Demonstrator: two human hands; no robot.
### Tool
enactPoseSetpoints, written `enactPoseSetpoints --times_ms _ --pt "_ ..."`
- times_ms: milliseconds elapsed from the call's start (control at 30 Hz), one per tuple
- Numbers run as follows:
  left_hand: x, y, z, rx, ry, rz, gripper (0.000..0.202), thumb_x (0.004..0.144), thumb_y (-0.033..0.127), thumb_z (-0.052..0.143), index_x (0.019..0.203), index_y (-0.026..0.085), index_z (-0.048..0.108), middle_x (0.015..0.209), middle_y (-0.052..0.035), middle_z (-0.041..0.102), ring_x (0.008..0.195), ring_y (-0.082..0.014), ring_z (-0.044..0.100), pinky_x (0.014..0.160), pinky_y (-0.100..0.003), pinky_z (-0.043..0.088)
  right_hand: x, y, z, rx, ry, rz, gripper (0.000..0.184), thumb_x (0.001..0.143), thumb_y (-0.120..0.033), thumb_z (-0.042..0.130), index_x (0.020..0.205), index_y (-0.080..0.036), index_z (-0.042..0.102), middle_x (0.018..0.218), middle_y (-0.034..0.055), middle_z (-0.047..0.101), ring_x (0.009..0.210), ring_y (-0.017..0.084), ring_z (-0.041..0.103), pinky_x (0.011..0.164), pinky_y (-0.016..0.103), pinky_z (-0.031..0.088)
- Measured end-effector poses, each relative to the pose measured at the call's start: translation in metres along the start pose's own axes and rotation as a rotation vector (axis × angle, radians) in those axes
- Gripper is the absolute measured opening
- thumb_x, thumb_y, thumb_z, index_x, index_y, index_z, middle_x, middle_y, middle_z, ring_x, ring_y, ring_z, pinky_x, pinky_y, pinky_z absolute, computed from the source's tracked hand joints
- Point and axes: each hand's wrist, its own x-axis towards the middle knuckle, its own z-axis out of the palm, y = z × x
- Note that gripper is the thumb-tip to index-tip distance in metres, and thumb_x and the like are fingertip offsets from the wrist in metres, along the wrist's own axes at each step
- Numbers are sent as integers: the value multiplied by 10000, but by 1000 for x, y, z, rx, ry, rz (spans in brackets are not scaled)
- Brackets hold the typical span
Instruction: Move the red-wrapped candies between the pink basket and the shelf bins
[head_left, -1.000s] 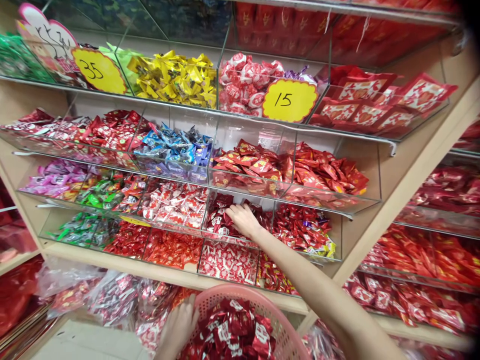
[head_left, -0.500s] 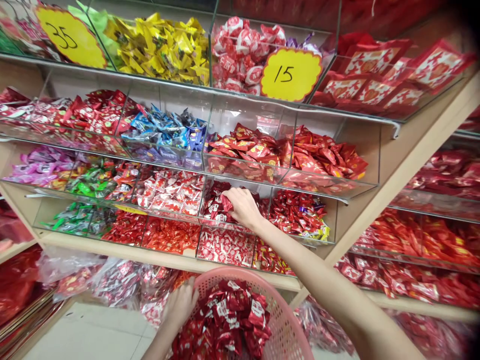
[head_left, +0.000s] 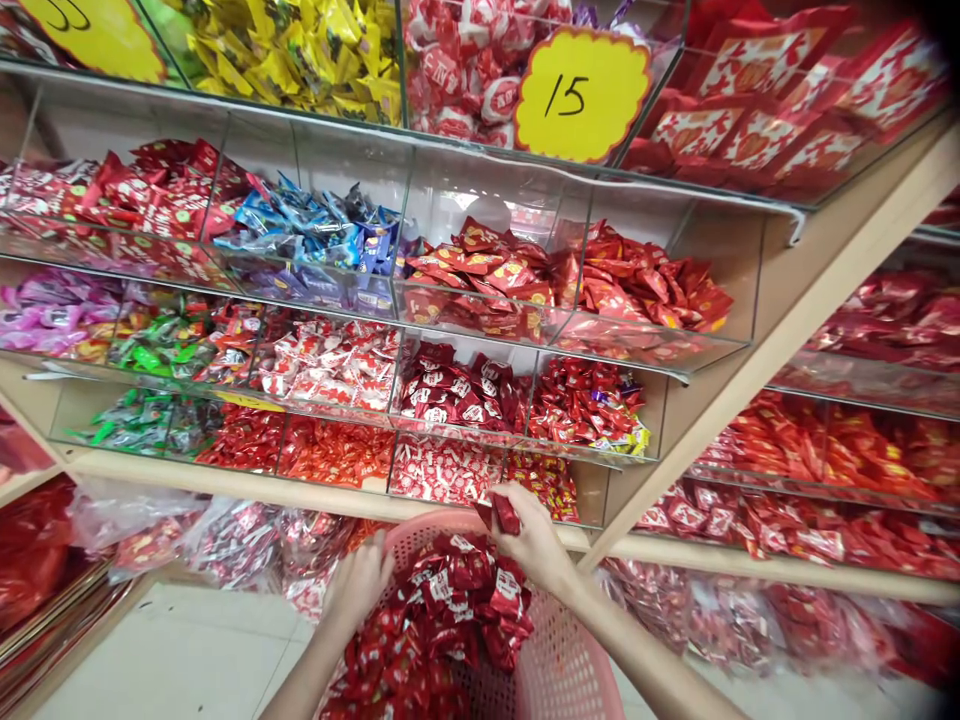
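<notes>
Bright, even light, glare on the clear bins (head_left: 480, 205), slightly blurred right hand (head_left: 532, 535).

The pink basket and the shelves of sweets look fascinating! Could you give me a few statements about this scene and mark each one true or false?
1. The right hand is holding red wrapped sweets over the pink basket. True.
2. The left hand is at the basket's rim. True.
3. The basket is empty. False: it holds a heap of red sweets.
4. The yellow sign reads 50. False: the yellow sign reads 15.
5. Blue-wrapped sweets lie in a clear bin. True.
</notes>
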Motion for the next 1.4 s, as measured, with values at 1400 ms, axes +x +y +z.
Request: enactPoseSetpoints --times_ms 1400 --pt "-1 4 -5 15 -35 -31 392 870 342 257 1155 158 453 1044 -129 613 834 -214 623 689 -309 438 -78 71 8 -393 -428 30 381 691 -165 581 1057 -227 495 1010 60 571 957 226 489 798 333 326"
